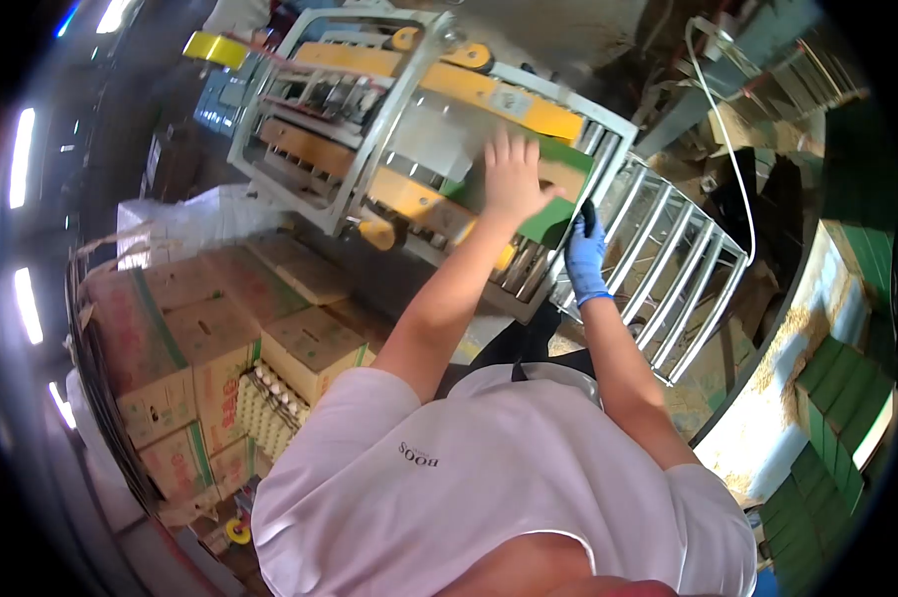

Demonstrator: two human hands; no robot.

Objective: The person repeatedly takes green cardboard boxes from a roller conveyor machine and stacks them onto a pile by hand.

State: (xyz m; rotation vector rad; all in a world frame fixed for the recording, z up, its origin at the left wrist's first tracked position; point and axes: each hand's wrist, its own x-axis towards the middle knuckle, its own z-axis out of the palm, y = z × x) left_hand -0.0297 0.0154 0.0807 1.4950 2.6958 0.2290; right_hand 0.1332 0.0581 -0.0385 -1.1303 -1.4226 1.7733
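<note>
My left hand is bare, with its fingers spread over a green and tan carton. Motion blurs it slightly, and I cannot tell whether the palm presses on the top. The carton lies on the rollers of a carton sealing machine, between yellow side rails. At the carton's near right end is my right hand in a blue glove with dark fingertips. Its fingers look stretched along that end, partly hidden.
A metal roller conveyor adjoins the machine on the right. Printed cardboard boxes are stacked at left, beside egg trays. A yellow tape roll sits at the machine's far left. A white cable hangs at right.
</note>
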